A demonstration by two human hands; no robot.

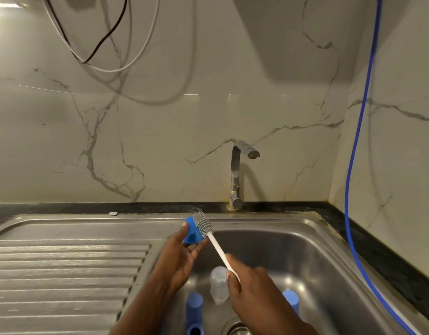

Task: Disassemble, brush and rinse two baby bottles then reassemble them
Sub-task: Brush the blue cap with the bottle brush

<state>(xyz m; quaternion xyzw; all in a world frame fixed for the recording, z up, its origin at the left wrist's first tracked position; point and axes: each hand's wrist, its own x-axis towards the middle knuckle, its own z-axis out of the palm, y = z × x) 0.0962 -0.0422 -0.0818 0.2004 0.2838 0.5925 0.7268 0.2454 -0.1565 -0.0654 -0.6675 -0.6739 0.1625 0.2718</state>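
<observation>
My left hand (pixel 182 255) holds a blue bottle part (pixel 192 232), cap-like in shape, above the left rim of the sink basin (pixel 312 240). My right hand (pixel 247 284) grips the white handle of a bottle brush (pixel 217 246); its grey bristled head (pixel 203 223) lies against the blue part. In the basin below lies a clear bottle body (pixel 218 285). A blue cylindrical piece (pixel 194 304) stands to its left and another blue piece (pixel 291 301) to its right, partly behind my right hand. A further blue piece (pixel 194 330) shows at the bottom edge.
A steel tap (pixel 237 175) stands behind the basin, with no water running. The ribbed steel drainboard (pixel 63 267) stretches left. The drain (pixel 237 328) is at the basin's bottom. A blue hose (pixel 353 189) hangs along the right wall; cables (pixel 107 32) hang at upper left.
</observation>
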